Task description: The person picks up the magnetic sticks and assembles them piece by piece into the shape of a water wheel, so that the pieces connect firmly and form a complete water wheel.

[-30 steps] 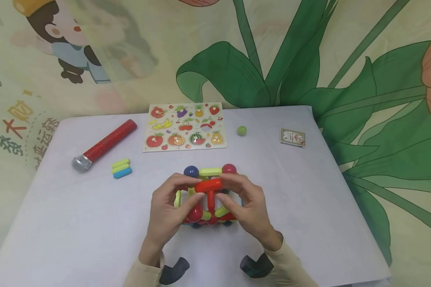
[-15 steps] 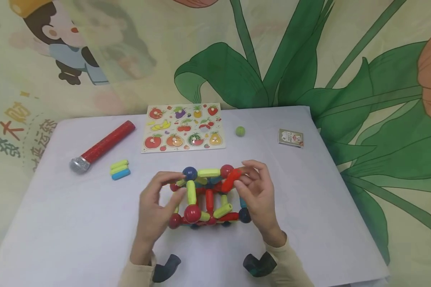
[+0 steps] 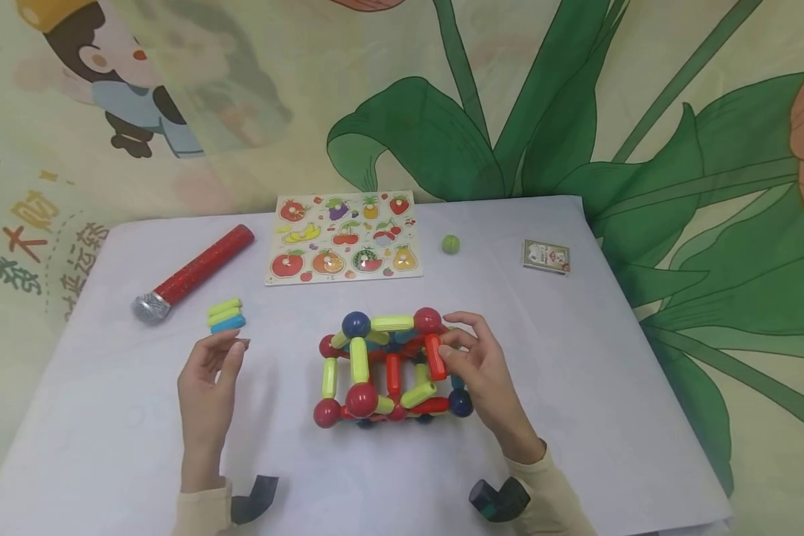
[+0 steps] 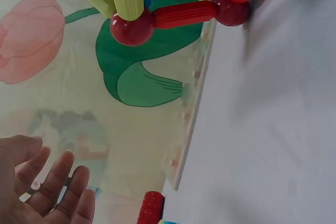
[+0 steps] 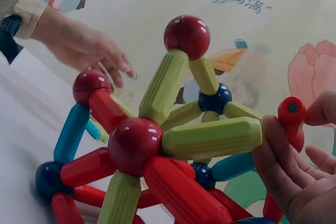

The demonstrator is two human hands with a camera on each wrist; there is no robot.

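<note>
A magnetic stick-and-ball frame [image 3: 360, 361] of red, blue and yellow-green pieces stands on the table. At its right side, my right hand [image 3: 481, 368] pinches a red magnetic rod [image 3: 435, 359] between thumb and fingers. The rod's upper end is at the red ball [image 3: 427, 321] on the frame's top; whether they touch I cannot tell. In the right wrist view, the rod's round end [image 5: 291, 109] faces the camera. My left hand [image 3: 208, 383] is away from the frame, fingers loosely bent and holding nothing, just in front of several loose rods [image 3: 226, 313].
A red toy microphone [image 3: 194, 274] lies at the back left. Behind the frame are a fruit puzzle board [image 3: 345, 238], a small green ball [image 3: 450, 244] and a card box [image 3: 546, 257]. A patterned cloth hangs behind the table [image 3: 576, 417].
My left hand has left the frame and moved left to the loose rods. The red rod, earlier held in both hands, is now in my right hand alone, turned upright beneath the red ball.
</note>
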